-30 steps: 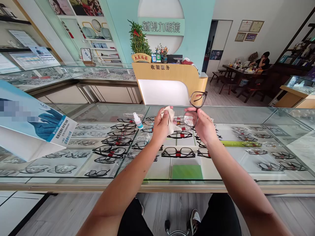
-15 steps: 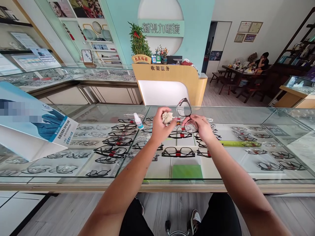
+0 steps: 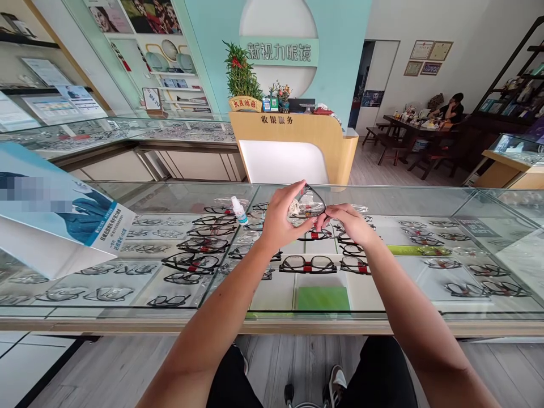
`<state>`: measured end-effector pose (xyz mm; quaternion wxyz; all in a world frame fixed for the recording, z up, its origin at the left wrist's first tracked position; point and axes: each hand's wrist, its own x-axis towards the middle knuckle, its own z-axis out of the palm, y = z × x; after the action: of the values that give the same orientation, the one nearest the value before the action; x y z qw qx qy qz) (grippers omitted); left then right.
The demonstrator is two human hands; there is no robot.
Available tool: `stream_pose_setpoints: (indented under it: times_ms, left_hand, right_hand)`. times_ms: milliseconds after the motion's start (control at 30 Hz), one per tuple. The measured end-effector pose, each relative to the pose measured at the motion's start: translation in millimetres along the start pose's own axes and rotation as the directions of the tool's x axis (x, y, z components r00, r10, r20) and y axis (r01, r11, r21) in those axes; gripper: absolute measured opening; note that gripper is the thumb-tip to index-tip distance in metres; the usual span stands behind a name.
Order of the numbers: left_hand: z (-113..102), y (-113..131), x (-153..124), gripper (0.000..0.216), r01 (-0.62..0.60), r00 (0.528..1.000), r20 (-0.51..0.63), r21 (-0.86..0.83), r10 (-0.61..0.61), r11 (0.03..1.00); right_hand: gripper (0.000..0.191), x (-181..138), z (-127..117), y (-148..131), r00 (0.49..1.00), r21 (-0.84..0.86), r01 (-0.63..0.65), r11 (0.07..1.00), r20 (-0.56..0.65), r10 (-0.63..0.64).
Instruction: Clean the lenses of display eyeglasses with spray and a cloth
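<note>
Dark-framed glasses (image 3: 315, 199) are held up above the glass counter, tilted, with one lens raised. My right hand (image 3: 352, 222) pinches them near the middle of the frame. A crumpled cream cloth (image 3: 293, 208) lies in my left hand (image 3: 278, 220), whose fingers and thumb close around the raised lens from the left. The cloth is against or just behind that lens; the exact contact is partly hidden by the hand. To the left of my left hand, a small white spray bottle (image 3: 239, 211) with a blue label stands on the counter.
Many glasses (image 3: 308, 264) lie in rows inside the glass display counter (image 3: 263, 313), with a green panel (image 3: 322, 297) among them. A large blue-and-white sign (image 3: 91, 218) stands at left. Beyond are a cashier desk (image 3: 293, 133) and a person (image 3: 454, 110) seated at a table.
My left hand has moved right and slightly up, bringing the cloth to the raised lens and closing around it. The glasses have lowered a little and shifted left.
</note>
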<state>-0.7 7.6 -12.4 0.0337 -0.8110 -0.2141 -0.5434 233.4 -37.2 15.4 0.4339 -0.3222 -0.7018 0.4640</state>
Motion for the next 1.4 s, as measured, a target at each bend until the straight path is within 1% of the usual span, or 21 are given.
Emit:
stream_pose_setpoints:
  times_ms: [167,500,600,667,700,733,767,833,867,900,933,1000,1067,1167,1267,1400]
  left_hand:
    - [1,-1,0,0.083,-0.029,1.0,0.011,0.009,0.028,1.0]
    - [2,-1,-2,0.084,0.006,1.0,0.025,0.068,-0.007,0.998]
    - [4,-1,-3,0.083,0.024,1.0,0.013,0.078,-0.025,0.997]
    - [5,-1,-4,0.081,0.027,1.0,-0.014,0.083,-0.026,0.996]
    - [5,-1,-4,0.081,0.024,0.999,-0.035,0.084,-0.021,0.996]
    - [5,-1,-4,0.08,0.023,0.998,-0.059,0.086,-0.018,0.996]
    - [6,-1,-4,0.08,0.026,0.996,-0.088,0.092,-0.018,0.995]
    - [5,-1,-3,0.078,0.051,0.988,-0.154,0.115,-0.033,0.992]
    - [5,-2,-3,0.078,0.069,0.981,-0.189,0.131,-0.044,0.989]
    - [5,-2,-3,0.078,0.089,0.973,-0.225,0.148,-0.054,0.985]
    - [4,-3,-3,0.078,0.109,0.964,-0.259,0.166,-0.064,0.98]
    - [4,-5,-3,0.079,0.145,0.944,-0.319,0.191,-0.078,0.971]
    - [4,-6,-3,0.079,0.171,0.927,-0.365,0.199,-0.089,0.965]
    - [5,-8,-5,0.078,0.186,0.906,-0.413,0.186,-0.095,0.965]
    - [6,-9,-6,0.077,0.206,0.895,-0.431,0.177,-0.112,0.962]
    - [6,-10,-7,0.077,0.238,0.892,-0.432,0.193,-0.135,0.952]
  right_hand:
    - [0.04,-1,-4,-2,0.999,-0.039,-0.017,0.999,0.028,0.018]
    - [0.04,-3,-5,-3,1.0,-0.11,0.0,0.994,0.012,0.001]
    - [0.04,-2,-6,3,1.0,-0.149,0.009,0.989,-0.024,-0.013]
    - [0.04,-1,-6,8,0.991,-0.215,0.05,0.975,-0.112,-0.075]
    - [0.038,-1,-7,11,0.974,-0.269,0.087,0.959,-0.177,-0.139]
    - [0.034,-1,-7,13,0.943,-0.337,0.132,0.932,-0.248,-0.223]
    - [0.029,-1,-8,16,0.894,-0.413,0.174,0.894,-0.314,-0.319]
    - [0.021,-1,-10,20,0.776,-0.546,0.23,0.805,-0.396,-0.49]
    - [0.021,-1,-10,21,0.725,-0.593,0.242,0.768,-0.415,-0.549]
    - [0.023,-1,-10,23,0.687,-0.628,0.245,0.738,-0.425,-0.59]
    - [0.025,-1,-10,24,0.662,-0.652,0.244,0.718,-0.429,-0.615]
    - [0.033,-2,-9,25,0.64,-0.686,0.241,0.687,-0.42,-0.644]
    - [0.043,-3,-5,25,0.645,-0.714,0.238,0.658,-0.39,-0.657]
    - [0.052,-3,0,23,0.676,-0.758,0.21,0.618,-0.344,-0.652]
    - [0.057,-3,3,23,0.702,-0.785,0.164,0.598,-0.332,-0.629]
    - [0.065,-1,5,25,0.708,-0.784,0.148,0.604,-0.342,-0.618]
